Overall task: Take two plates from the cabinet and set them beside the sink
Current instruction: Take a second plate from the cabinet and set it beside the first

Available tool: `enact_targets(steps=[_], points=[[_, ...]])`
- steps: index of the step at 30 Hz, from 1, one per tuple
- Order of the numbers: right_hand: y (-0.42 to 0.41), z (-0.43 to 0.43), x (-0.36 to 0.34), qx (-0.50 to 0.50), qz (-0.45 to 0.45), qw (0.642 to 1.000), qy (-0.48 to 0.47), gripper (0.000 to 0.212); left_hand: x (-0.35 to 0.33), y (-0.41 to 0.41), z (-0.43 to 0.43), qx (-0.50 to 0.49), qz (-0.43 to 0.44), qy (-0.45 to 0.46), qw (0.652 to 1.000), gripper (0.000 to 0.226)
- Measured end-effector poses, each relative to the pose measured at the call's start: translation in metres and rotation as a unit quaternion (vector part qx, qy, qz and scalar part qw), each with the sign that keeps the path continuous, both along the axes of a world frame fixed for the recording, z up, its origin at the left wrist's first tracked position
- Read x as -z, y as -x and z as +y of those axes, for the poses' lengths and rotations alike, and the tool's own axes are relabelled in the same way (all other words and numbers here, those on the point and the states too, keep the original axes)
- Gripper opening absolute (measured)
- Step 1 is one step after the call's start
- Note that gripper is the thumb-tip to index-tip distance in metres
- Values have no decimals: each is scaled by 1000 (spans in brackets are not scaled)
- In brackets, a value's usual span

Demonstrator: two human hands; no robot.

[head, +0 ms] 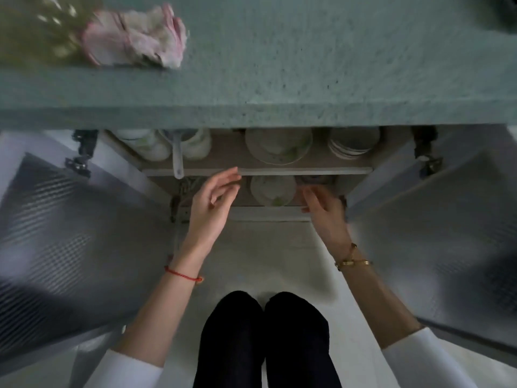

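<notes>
The cabinet (257, 171) under the counter stands with both doors swung wide. On its upper shelf sit a white plate with a green pattern (278, 147) and a stack of small white plates (353, 144). On the lower shelf lies another white plate (272, 190). My left hand (212, 203) hovers in front of the shelf edge, fingers apart and empty. My right hand (324, 211) is at the lower shelf's right side, fingers apart, holding nothing; it is blurred.
The speckled grey-green counter (307, 65) overhangs the cabinet, with a pink and white cloth (137, 37) at its left. White bowls and a ladle (177, 156) stand on the upper shelf at left. The open doors (70, 233) (447, 233) flank my arms. My dark-trousered legs (265, 340) are below.
</notes>
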State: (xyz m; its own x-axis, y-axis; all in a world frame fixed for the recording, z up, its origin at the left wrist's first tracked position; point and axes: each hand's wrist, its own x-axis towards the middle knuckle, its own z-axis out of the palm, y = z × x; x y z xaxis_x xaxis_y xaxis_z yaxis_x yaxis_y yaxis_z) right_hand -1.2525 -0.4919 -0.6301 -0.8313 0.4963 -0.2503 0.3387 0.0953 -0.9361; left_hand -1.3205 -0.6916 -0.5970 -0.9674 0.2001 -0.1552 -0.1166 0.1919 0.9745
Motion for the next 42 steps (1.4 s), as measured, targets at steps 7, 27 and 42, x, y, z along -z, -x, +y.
enact_targets(steps=[7,27,42], points=[[40,18,203,-21,-32,999,-35,17,210,60,6,1,0,30,1000,28],[157,83,445,10,-134,963,-235,35,474,179,73,26,-35,234,971,28],[171,95,465,40,-144,972,-180,38,490,189,86,64,-20,271,960,51]])
